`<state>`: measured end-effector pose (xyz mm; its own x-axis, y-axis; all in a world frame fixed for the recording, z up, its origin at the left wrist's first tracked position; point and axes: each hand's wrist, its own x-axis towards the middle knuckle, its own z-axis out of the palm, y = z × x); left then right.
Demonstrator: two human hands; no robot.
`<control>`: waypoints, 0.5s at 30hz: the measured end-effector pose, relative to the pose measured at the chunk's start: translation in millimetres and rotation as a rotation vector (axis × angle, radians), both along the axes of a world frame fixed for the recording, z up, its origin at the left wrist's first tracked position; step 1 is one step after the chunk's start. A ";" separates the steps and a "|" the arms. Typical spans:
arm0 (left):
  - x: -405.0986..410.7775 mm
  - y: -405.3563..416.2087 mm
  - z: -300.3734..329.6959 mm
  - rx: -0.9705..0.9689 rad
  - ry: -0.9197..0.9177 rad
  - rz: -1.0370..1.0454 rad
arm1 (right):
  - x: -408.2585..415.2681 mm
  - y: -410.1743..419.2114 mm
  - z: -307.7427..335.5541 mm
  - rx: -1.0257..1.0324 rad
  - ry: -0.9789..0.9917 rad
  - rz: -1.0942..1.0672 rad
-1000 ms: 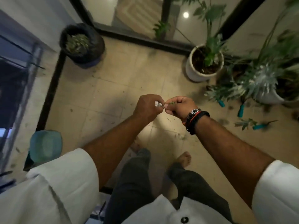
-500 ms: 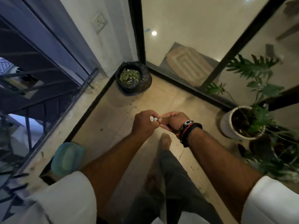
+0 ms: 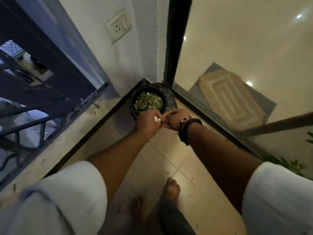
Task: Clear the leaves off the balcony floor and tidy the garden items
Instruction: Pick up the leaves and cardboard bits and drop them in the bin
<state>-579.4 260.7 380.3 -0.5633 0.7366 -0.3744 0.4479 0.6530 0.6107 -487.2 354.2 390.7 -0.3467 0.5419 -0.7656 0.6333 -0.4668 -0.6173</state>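
A black bin (image 3: 168,97) lined with a dark bag stands in the balcony corner, holding a heap of green leaves (image 3: 148,100). My left hand (image 3: 146,124) and my right hand (image 3: 174,119) meet fingertip to fingertip just at the bin's near rim. The left hand pinches a small white scrap (image 3: 157,119). The right hand, with dark bands on its wrist, pinches a thin bit of leaf that is mostly hidden by the fingers. A few tiny leaf crumbs dot the beige floor tiles (image 3: 186,168).
A dark metal railing (image 3: 25,116) on a concrete ledge (image 3: 67,133) runs along the left. A white wall with a socket (image 3: 118,25) rises behind the bin. A glass door (image 3: 237,48) with a black frame bounds the right. Plant leaves (image 3: 284,162) poke in at right. My bare feet (image 3: 171,189) stand below.
I have walked toward the corner: the bin has come from far off to right under my hands. The potted plants have left the view. Both hands stayed pinched together.
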 end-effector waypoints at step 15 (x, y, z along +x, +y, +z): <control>-135.5 99.3 -120.3 -0.107 -0.026 -0.105 | -138.5 100.1 -91.5 0.321 -0.129 0.499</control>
<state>-714.8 360.0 260.0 -0.4746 0.7458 -0.4675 0.5022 0.6656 0.5520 -625.7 454.3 299.2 -0.5335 0.5487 -0.6437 0.8069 0.1020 -0.5818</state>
